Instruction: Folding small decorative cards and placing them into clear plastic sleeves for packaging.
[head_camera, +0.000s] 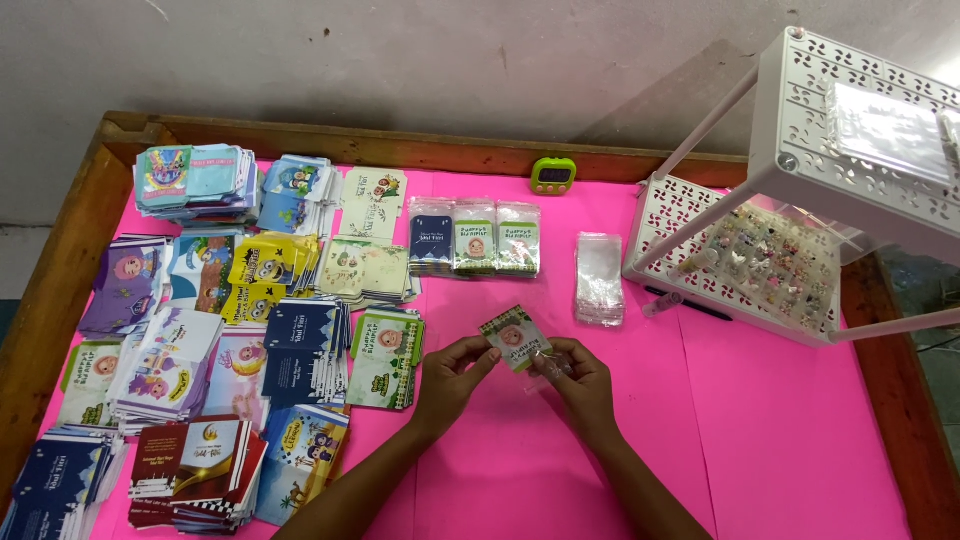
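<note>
From above the table, the left hand (455, 368) pinches the lower-left edge of a small green printed card (514, 336) between thumb and fingertips, holding it tilted above the pink table cover (780, 440). The right hand (577, 378) closes on the card's lower-right corner, and something clear, perhaps a thin plastic sleeve, seems caught in its fingers, though it is too blurred to be sure. Stacks of printed cards (230, 330) fill the left side. Three bagged cards (475, 238) lie further back, a pile of clear sleeves (599, 278) just to their right, near a white perforated rack (800, 220) and a small green timer (552, 176).
</note>
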